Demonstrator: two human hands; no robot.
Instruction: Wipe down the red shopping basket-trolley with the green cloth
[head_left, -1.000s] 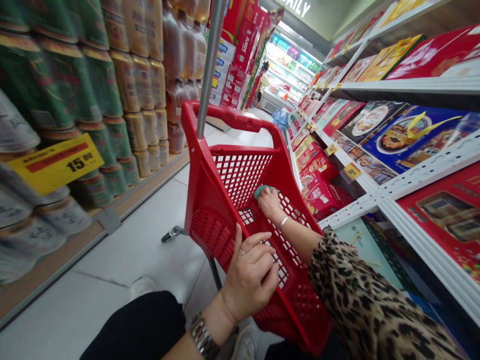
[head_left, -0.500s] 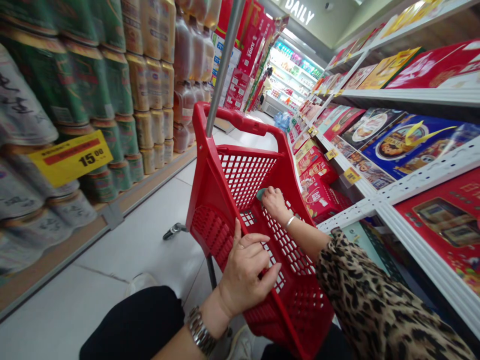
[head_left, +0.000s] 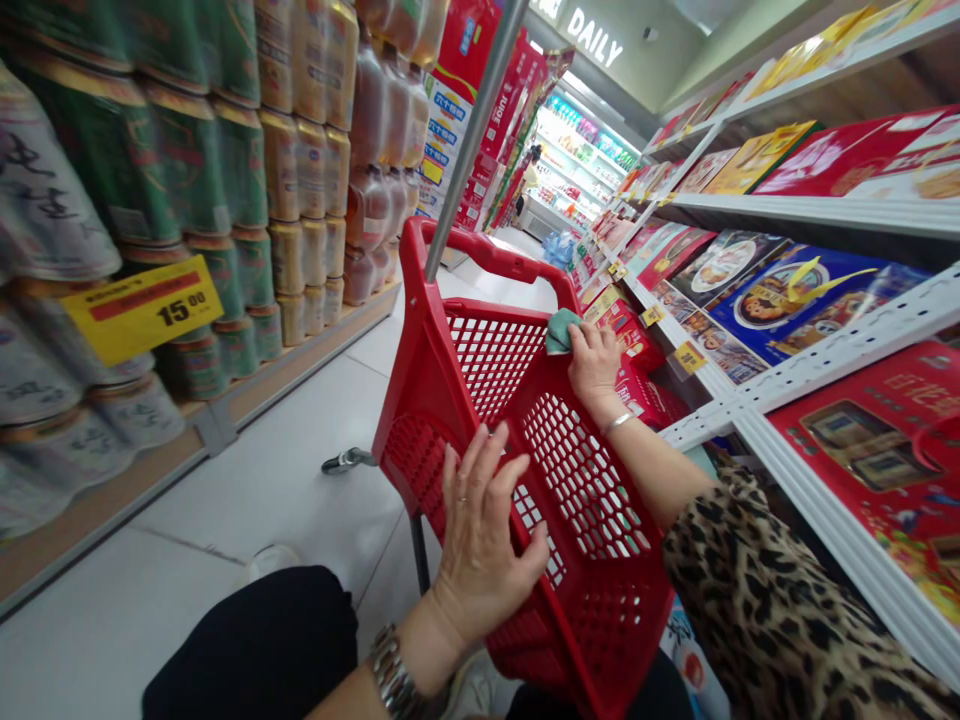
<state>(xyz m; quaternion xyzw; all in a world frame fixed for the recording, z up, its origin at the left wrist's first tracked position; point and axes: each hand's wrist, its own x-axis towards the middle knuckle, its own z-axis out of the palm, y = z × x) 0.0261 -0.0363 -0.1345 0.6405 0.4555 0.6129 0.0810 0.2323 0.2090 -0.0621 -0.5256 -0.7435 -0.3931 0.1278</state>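
Note:
A red plastic shopping basket [head_left: 592, 500] on wheels is tipped toward me in a shop aisle. My left hand [head_left: 480, 535] lies on its near rim with the fingers stretched out and the thumb hooked over the edge. My right hand [head_left: 595, 362] is closed on a teal cloth [head_left: 560, 331] and presses it against the basket's upper right rim, just below the red handle [head_left: 491, 255]. A grey pole [head_left: 472, 140] rises from the handle.
Stacked green and gold cans [head_left: 225, 190] with a yellow 15.00 price tag [head_left: 142, 308] fill the left shelves. White shelves [head_left: 817, 400] with red and blue gift boxes run along the right. The tiled floor [head_left: 247, 500] stretches ahead; a person stands far down the aisle.
My right hand with the cloth has moved from inside the basket wall up to its top right rim. My left hand's fingers have straightened on the near rim.

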